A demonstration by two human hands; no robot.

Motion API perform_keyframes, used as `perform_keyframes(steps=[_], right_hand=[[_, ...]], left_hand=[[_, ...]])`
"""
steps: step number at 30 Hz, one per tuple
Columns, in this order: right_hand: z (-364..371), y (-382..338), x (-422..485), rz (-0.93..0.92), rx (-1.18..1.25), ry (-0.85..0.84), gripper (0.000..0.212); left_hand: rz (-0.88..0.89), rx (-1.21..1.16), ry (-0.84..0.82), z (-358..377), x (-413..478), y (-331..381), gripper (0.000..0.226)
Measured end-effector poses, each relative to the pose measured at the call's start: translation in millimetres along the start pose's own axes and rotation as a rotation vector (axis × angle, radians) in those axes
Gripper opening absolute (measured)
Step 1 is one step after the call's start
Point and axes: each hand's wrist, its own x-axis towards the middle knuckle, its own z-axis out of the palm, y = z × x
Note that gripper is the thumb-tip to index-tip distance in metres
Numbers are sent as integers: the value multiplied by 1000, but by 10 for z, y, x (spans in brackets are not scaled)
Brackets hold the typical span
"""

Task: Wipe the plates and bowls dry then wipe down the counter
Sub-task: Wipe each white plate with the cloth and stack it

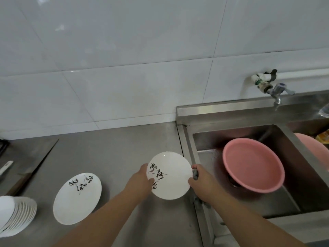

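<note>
A white plate (pixel 173 177) with black brush lettering is held tilted above the grey counter (pixel 115 148), close to the sink's left rim. My left hand (pixel 141 179) grips its left edge, thumb on the face. My right hand (pixel 202 180) holds a grey cloth (pixel 195 172) against the plate's right edge; most of the cloth is hidden behind plate and hand. Another plate (pixel 77 198) with the same lettering lies flat on the counter to the left. A stack of white dishes (pixel 17 215) stands at the far left edge.
A steel sink (pixel 210 139) on the right holds a pink basin (pixel 253 165); a second pink basin (pixel 313 145) shows at the right edge. A tap (pixel 278 92) juts from the tiled wall. A knife (pixel 33 169) lies on the counter at left.
</note>
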Motion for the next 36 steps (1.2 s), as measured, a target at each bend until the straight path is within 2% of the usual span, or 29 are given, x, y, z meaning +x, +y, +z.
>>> perform_keyframes(steps=[14,24,30,36], right_hand=[[89,28,296,-56,-341,17,49],[97,-207,231,-112,-576,55,59],[411,-595,132,-197,-664,21,65],[1090,-986,72,-240,-677,-104,69]], left_hand=[[-26,129,83,203,241,-72,47],[-31,211,102,73,134,-225,60],[-53,198,171,-361,-195,-775,50],[-196,175,236,-785,-556,-1779,57]])
